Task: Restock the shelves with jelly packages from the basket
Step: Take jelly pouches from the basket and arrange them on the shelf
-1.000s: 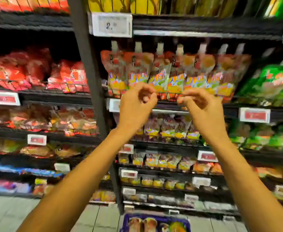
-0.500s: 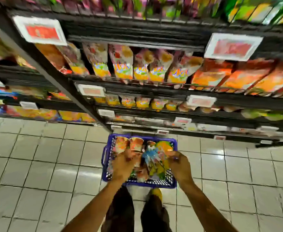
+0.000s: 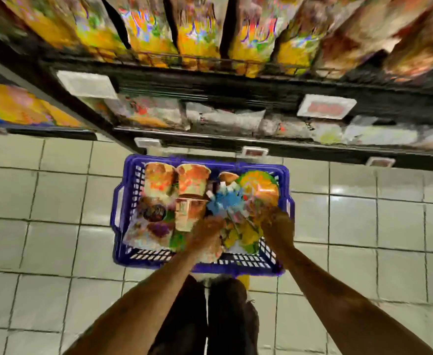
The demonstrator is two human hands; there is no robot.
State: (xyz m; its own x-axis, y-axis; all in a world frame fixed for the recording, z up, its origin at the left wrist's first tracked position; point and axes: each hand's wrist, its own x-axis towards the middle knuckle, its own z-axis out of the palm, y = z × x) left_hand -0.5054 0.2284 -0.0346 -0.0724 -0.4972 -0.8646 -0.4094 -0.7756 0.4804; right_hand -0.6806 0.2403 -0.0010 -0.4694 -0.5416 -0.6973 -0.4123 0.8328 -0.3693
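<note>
A blue plastic basket (image 3: pixel 123 211) stands on the tiled floor below the shelves, filled with several jelly packages (image 3: pixel 193 179) in orange, yellow and purple wrappers. Both my hands reach down into it. My left hand (image 3: pixel 206 235) is among the packs near the basket's middle front. My right hand (image 3: pixel 278 224) lies at the basket's right side, against yellow-green packs (image 3: pixel 239 235). The picture is blurred, so I cannot make out whether either hand grips a pack. Above, hanging jelly pouches (image 3: pixel 197 34) fill a black shelf (image 3: pixel 210 85).
White price tags (image 3: pixel 87 84) (image 3: pixel 326 108) stick out from the shelf edges. Lower shelves hold pale packs (image 3: pixel 225 119). Light floor tiles (image 3: pixel 43 201) lie to the left and right of the basket. My dark trouser legs (image 3: pixel 205 316) stand just behind it.
One second ago both hands were up at the pouches on the shelf. They dropped into the basket on the floor, and my view tilted down and moved closer.
</note>
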